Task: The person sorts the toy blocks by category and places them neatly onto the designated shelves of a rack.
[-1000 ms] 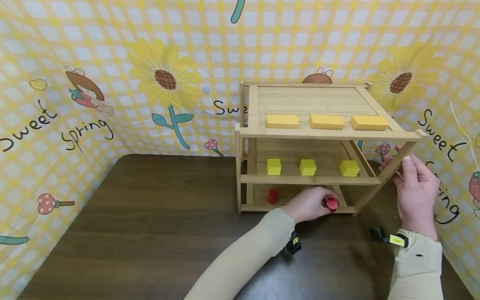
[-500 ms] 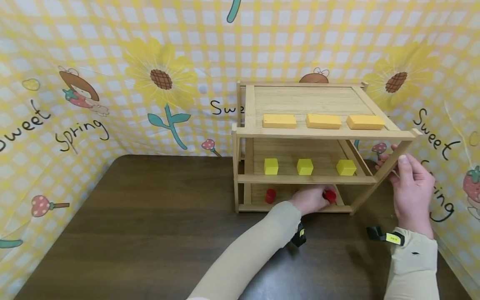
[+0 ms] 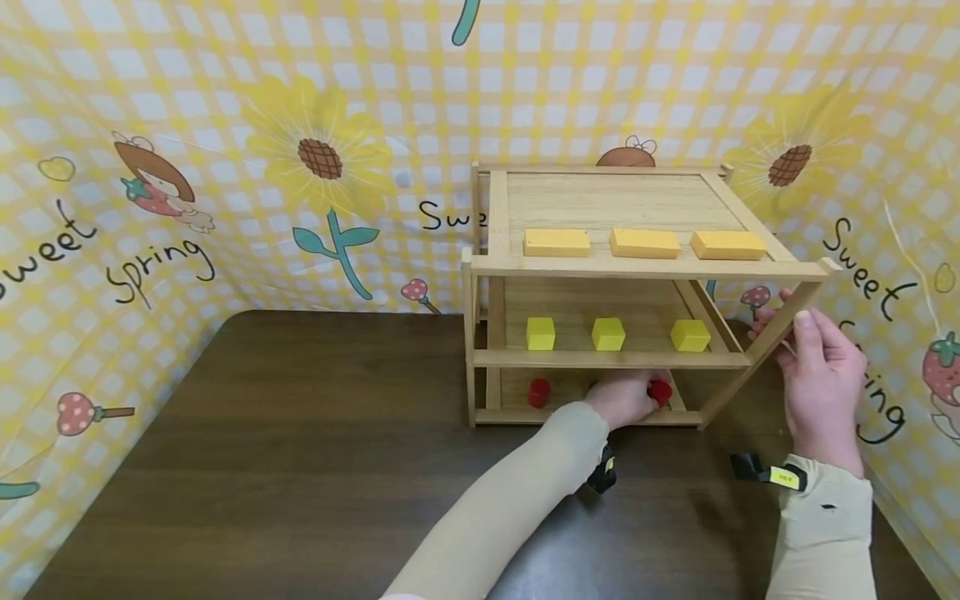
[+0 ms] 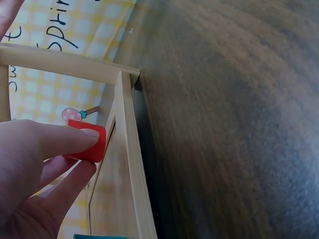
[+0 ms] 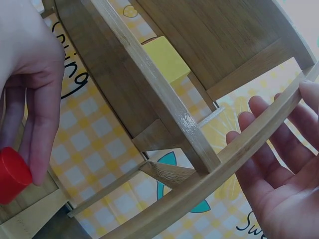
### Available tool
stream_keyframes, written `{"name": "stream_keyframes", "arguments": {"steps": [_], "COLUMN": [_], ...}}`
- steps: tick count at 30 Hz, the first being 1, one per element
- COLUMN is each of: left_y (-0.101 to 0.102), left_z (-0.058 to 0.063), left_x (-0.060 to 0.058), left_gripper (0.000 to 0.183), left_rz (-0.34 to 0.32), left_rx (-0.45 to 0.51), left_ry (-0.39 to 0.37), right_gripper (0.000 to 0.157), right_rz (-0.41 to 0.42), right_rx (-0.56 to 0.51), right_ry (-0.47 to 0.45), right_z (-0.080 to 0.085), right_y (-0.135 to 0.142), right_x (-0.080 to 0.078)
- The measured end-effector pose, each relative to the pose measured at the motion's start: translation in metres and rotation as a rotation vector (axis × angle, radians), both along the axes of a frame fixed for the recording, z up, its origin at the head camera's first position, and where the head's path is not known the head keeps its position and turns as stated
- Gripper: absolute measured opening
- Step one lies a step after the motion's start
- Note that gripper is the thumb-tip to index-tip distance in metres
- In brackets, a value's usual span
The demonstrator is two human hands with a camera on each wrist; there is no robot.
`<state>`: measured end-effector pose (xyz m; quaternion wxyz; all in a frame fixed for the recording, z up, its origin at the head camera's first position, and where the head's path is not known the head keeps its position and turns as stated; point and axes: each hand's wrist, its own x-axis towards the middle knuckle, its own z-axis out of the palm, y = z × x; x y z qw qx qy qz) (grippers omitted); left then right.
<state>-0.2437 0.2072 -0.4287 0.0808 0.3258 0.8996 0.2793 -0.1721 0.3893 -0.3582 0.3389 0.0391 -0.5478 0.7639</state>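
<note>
On the bottom tier of the wooden shelf rack [image 3: 622,265], the left hand [image 3: 621,399] pinches a red cylinder [image 3: 660,392] at the right end. Fingers straight, the right hand [image 3: 821,375] rests against the rack's slanted right post, seemingly to steady it.

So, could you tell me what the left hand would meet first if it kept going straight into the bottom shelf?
Probably nothing on the bottom shelf: the left hand, pinching the red cylinder, points into open space, though depth is unclear.
</note>
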Motion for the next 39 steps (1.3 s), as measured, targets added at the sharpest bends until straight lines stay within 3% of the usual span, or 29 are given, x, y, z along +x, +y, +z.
{"name": "stream_keyframes", "arguments": {"steps": [6, 11, 15, 19, 28, 39], "left_y": [0.000, 0.002, 0.005, 0.012, 0.020, 0.013], "left_z": [-0.001, -0.002, -0.008, -0.011, -0.003, -0.006], "left_x": [-0.002, -0.001, -0.002, -0.001, 0.005, 0.004], "left_gripper": [0.033, 0.034, 0.047, 0.043, 0.044, 0.034], "left_rz": [-0.002, -0.019, -0.096, -0.142, -0.086, -0.082], "left_rx": [0.001, 0.010, -0.027, -0.098, -0.155, -0.116], "left_ry": [-0.060, 0.002, 0.067, 0.144, 0.147, 0.130], "right_gripper": [0.041, 0.042, 0.042, 0.041, 0.040, 0.041], "right_rz": [-0.005, -0.019, -0.019, -0.009, -0.030, -0.026], "right_rx": [-0.005, 0.015, 0.022, 0.011, 0.027, 0.026], "right_ry": [-0.003, -0.025, -0.020, -0.009, -0.040, -0.039], "right_z": [0.000, 0.000, 0.000, 0.000, 0.002, 0.001], "right_y": [0.000, 0.001, 0.002, 0.002, 0.002, 0.001], "right_x": [0.000, 0.000, 0.000, 0.000, -0.001, 0.001]}}
